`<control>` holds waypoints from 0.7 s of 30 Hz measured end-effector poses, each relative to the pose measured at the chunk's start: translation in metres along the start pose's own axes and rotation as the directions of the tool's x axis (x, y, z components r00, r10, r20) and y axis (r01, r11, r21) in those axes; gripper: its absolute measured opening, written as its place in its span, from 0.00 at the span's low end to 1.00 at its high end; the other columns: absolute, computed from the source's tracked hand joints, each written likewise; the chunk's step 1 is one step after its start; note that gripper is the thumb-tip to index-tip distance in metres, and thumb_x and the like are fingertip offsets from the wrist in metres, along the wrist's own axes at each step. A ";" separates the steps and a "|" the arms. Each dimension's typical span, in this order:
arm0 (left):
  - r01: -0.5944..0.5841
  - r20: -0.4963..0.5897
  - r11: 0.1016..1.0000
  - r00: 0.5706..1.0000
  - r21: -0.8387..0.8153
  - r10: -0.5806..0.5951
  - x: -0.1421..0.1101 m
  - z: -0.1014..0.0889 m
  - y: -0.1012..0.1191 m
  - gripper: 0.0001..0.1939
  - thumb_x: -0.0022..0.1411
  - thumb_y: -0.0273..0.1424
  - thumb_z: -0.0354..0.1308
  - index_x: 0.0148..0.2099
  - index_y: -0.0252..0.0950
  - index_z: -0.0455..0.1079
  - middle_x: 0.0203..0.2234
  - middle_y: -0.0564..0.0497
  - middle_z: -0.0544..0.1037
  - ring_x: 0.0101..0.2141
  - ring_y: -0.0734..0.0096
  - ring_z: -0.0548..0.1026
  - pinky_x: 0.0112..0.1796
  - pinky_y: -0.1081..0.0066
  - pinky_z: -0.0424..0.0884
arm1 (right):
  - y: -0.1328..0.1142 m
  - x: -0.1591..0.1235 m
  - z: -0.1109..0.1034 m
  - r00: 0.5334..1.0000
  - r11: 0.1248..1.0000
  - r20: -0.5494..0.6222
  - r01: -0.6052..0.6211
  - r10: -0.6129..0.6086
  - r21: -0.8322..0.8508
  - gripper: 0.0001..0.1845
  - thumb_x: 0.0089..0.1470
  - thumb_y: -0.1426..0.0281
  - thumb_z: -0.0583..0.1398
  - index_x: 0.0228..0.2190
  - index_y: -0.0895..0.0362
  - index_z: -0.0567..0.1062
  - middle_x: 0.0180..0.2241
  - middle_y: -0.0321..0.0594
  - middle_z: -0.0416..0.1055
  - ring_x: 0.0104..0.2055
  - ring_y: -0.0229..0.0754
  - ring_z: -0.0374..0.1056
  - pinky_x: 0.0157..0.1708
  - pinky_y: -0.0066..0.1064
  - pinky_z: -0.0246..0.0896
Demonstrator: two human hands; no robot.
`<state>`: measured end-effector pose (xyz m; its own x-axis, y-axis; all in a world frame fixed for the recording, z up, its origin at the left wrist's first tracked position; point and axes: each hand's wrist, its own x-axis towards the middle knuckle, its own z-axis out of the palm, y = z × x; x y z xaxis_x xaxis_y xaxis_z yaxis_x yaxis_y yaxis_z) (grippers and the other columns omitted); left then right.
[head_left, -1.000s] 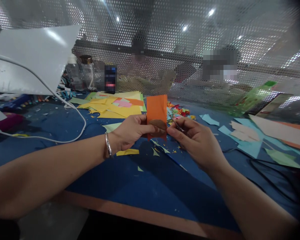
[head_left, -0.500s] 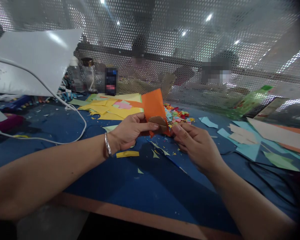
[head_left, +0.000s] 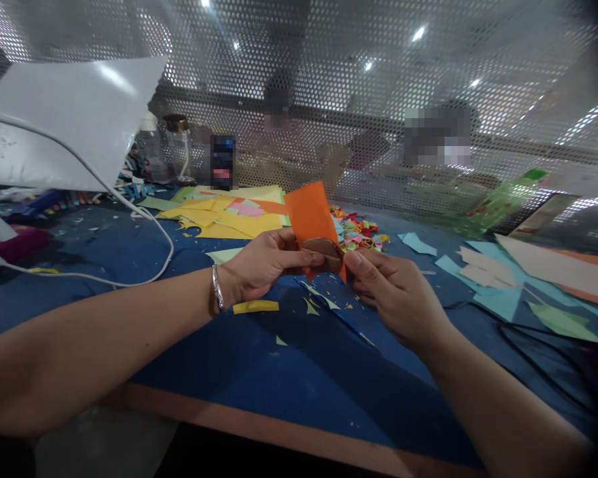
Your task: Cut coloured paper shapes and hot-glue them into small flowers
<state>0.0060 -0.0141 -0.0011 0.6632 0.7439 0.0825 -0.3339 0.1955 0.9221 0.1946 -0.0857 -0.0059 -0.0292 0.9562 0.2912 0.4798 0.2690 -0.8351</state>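
Note:
My left hand (head_left: 264, 264), with a silver bangle at the wrist, pinches an upright, tilted piece of orange paper (head_left: 311, 212). Its thumb presses a brown rounded piece (head_left: 321, 247), which looks like cardboard, against the lower part of the paper. My right hand (head_left: 383, 282) is closed at the paper's lower right edge, its thumb and fingertips touching it. Between those fingers is a thin metal tool, mostly hidden; its kind cannot be made out. Below the hands, a slim blue tool (head_left: 351, 325) lies on the blue table (head_left: 279, 392) among green and yellow paper scraps.
Yellow paper sheets (head_left: 204, 216) and a heap of coloured snippets (head_left: 361, 229) lie behind the hands. Blue paper (head_left: 501, 299) and a black cable (head_left: 533, 362) are at right. A white cable (head_left: 167, 239) loops at left. A phone (head_left: 222, 162) stands by the perforated panel (head_left: 329, 79).
The orange paper has tilted to the left from upright. My right hand has shifted slightly lower, then back in against the paper's edge, and the thin metal tool shows less than before.

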 end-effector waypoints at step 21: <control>-0.025 -0.023 0.999 0.999 0.039 0.026 -0.001 0.002 0.002 0.08 0.48 0.22 0.69 0.35 0.33 0.79 0.29 0.50 0.81 0.32 0.71 0.77 0.36 0.69 0.67 | -0.003 0.000 -0.003 0.999 0.999 0.002 0.035 -0.035 -0.035 0.28 0.60 0.46 0.55 0.20 0.55 0.68 0.17 0.30 0.53 0.18 0.34 0.49 0.17 0.28 0.44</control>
<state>0.0055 -0.0155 0.0017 0.6388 0.7631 0.0977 -0.3243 0.1519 0.9337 0.1956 -0.0867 -0.0015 -0.0480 0.9464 0.3194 0.5090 0.2984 -0.8074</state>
